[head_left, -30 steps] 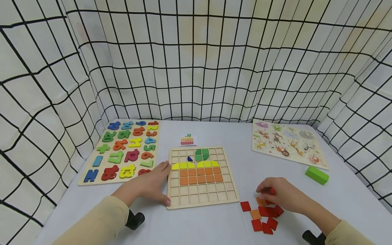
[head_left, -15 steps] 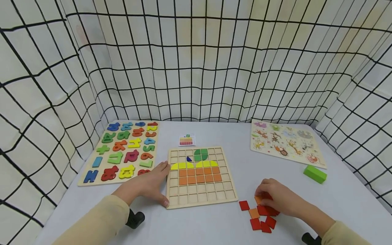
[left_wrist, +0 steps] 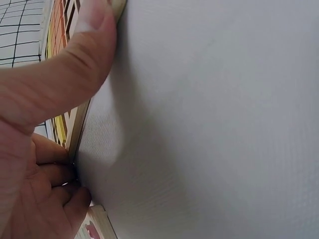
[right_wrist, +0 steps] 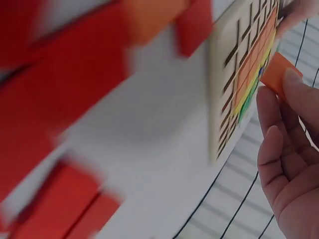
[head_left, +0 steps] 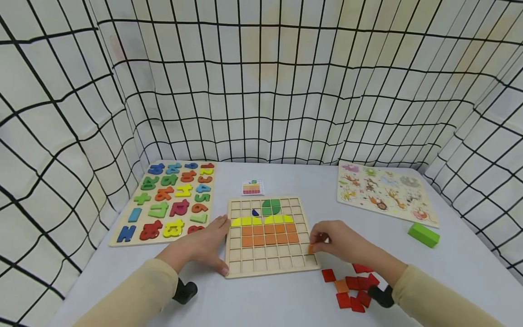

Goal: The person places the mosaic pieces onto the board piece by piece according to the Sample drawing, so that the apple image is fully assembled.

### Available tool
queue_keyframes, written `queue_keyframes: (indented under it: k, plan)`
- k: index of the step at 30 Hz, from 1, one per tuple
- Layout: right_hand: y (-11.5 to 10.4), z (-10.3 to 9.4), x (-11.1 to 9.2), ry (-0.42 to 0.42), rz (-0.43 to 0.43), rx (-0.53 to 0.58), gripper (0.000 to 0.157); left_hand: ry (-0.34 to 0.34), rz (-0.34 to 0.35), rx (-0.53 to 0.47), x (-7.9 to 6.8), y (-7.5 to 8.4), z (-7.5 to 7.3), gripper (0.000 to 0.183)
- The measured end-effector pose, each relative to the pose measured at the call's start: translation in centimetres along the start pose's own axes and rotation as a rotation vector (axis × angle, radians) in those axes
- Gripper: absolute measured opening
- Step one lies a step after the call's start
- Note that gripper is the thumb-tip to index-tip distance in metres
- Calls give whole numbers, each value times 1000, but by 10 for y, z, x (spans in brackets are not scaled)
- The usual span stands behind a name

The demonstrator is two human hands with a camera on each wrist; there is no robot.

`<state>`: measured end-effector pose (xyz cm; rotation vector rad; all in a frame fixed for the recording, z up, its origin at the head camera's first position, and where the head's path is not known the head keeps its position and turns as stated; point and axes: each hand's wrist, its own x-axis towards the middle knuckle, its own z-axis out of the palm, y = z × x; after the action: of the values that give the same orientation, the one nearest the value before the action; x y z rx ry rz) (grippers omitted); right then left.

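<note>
Evidently, the left hand point(head_left: 201, 245) spreads along the left edge of the grid board point(head_left: 267, 265), likely steadying it. At the board's right edge, the right hand point(head_left: 338, 239) pinches an orange tile point(right_wrist: 275, 74), probably for fine control; red tiles point(head_left: 352, 283) lie near the board's lower-right corner, seemingly handy.

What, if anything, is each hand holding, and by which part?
The right hand pinches an orange tile near one edge. The left hand grips nothing; it touches the grid board along its left side.
</note>
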<state>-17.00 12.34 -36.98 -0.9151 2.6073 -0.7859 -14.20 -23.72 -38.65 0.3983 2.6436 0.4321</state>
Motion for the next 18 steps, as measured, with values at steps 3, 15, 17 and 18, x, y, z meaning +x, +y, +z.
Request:
queue_keyframes:
  k: [3,15,17,18]
  plan:
    - [-19,14,33,18,-31,30,10,0,-1,-8,-1,0,0,128]
    - [-75,54,128,-6,-34,52,3,2,-15,-39,-1,0,2,126]
    - [-80,59,137,-12,-34,47,5,4,-16,-34,-2,0,1,127]
    - [-82,61,141,-10,-37,36,5,5,-15,-31,-2,0,1,127]
